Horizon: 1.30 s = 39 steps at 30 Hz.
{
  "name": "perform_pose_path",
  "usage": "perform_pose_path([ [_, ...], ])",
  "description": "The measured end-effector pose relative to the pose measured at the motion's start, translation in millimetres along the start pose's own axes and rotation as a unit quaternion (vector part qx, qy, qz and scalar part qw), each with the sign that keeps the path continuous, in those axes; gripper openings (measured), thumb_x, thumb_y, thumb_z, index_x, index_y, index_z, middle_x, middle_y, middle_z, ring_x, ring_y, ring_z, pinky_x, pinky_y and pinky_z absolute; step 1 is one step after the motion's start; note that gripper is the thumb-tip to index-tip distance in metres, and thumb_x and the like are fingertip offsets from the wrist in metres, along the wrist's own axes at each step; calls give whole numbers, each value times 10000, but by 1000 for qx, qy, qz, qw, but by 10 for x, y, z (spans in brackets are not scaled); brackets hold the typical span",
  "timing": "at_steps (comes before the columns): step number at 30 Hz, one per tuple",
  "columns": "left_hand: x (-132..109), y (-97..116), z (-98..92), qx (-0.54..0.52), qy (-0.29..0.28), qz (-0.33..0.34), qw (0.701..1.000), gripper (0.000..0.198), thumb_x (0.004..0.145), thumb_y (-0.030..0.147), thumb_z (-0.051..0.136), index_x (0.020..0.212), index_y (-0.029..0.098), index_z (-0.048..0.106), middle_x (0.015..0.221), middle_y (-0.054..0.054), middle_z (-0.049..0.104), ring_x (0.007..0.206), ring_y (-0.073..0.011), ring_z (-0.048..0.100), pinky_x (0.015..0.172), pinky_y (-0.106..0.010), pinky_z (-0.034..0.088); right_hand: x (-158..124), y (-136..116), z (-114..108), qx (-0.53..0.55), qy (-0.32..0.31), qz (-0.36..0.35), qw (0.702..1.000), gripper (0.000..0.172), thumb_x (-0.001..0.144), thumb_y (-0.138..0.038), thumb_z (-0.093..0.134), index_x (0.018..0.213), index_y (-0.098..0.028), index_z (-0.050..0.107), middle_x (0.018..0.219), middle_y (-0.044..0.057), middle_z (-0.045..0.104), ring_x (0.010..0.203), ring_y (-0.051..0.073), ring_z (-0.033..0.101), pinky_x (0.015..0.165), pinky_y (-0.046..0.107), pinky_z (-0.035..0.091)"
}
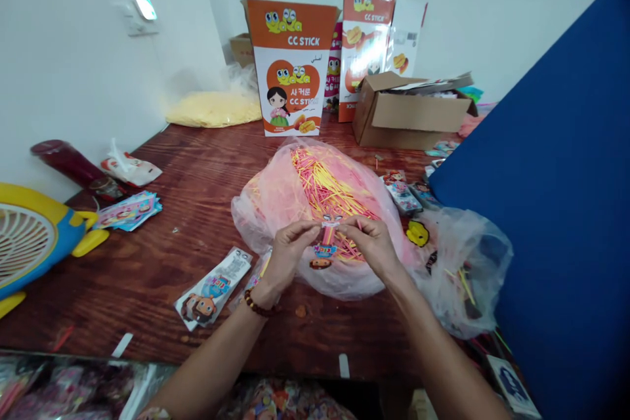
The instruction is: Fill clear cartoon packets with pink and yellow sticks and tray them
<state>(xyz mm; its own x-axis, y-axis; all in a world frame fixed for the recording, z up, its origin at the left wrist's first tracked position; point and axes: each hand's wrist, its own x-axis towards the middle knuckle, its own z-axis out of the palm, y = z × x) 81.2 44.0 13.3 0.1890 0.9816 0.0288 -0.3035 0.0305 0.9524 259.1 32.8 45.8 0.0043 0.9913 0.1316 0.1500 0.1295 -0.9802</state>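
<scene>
Both hands meet over a large clear plastic bag [280,190] full of thin pink and yellow sticks [319,177]. My left hand [293,246], with a beaded bracelet at the wrist, pinches the left edge of a small printed clear packet [325,251]. Its right edge is between the fingertips of my right hand [371,243]. The packet hangs between the hands, with pink and yellow sticks showing in or behind it; which, I cannot tell. Left of my left hand, a stack of similar printed packets [216,289] lies on the wooden table [197,170].
Behind stand an orange and white carton [295,72] and an open cardboard box [418,115]. A yellow and blue fan [39,243] is at left. On the right are a clear bag [472,262] and a blue panel [556,177].
</scene>
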Motion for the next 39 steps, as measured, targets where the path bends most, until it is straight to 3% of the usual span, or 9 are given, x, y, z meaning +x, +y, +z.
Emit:
perform_pose_path([
  [5, -44, -23, -73, -47, -88, -142, 985, 256, 690, 278, 836, 894, 144, 759, 829, -24, 721, 726, -112, 636, 709, -226, 499, -15, 55, 83, 53, 12, 41, 998, 236, 737, -389, 693, 629, -185, 648, 479, -63, 381, 501, 95, 331, 500, 248, 287],
  [12, -98, -13, -116, -10, -54, -122, 991, 253, 661, 293, 848, 831, 137, 745, 752, -5, 705, 634, -96, 602, 630, -212, 470, -5, 142, 153, 97, -41, 64, 992, 252, 713, -419, 729, 730, -176, 663, 653, -18, 551, 626, 113, 461, 568, 241, 354],
  [18, -183, 15, -229, 43, -48, -128, 990, 253, 665, 343, 828, 738, 117, 740, 667, -11, 681, 592, -110, 585, 608, -232, 463, -14, 233, 250, 51, -91, 71, 992, 312, 728, -434, 704, 625, -190, 539, 588, -57, 403, 556, 88, 331, 527, 235, 280],
  [24, -374, 119, -401, 86, -21, -156, 984, 251, 623, 319, 841, 750, 122, 750, 702, -18, 707, 634, -120, 596, 638, -230, 463, -52, 306, 446, 67, -91, 96, 989, 311, 738, -442, 663, 622, -192, 518, 582, -56, 382, 556, 91, 330, 531, 240, 268],
  [28, -539, 133, -595, 116, 9, -159, 980, 230, 652, 332, 811, 745, 131, 745, 713, -15, 713, 640, -130, 602, 636, -236, 465, -102, 379, 596, 36, -135, 98, 985, 302, 743, -443, 639, 632, -185, 529, 582, -59, 386, 564, 91, 334, 539, 238, 261],
  [34, -968, 14, -1098, 169, 24, -220, 960, 323, 644, 360, 791, 871, 144, 710, 785, -33, 733, 685, -175, 658, 671, -283, 512, -417, 547, 970, -89, -204, 103, 970, 322, 806, -383, 542, 571, -200, 422, 556, -58, 352, 554, 97, 334, 526, 240, 221],
  [37, -1122, -87, -1283, 241, 58, -191, 950, 382, 699, 406, 750, 987, 164, 681, 823, -46, 737, 757, -212, 687, 705, -316, 532, -476, 561, 1100, -157, -213, 93, 960, 329, 837, -329, 519, 560, -198, 398, 542, -53, 380, 558, 106, 376, 535, 247, 218],
  [39, -1143, -152, -1331, 315, 75, -138, 936, 393, 781, 413, 687, 1101, 186, 657, 941, -64, 743, 861, -228, 694, 784, -351, 539, -430, 556, 1132, -216, -194, 87, 953, 301, 858, -293, 500, 579, -194, 445, 563, -40, 447, 580, 116, 426, 552, 253, 234],
])
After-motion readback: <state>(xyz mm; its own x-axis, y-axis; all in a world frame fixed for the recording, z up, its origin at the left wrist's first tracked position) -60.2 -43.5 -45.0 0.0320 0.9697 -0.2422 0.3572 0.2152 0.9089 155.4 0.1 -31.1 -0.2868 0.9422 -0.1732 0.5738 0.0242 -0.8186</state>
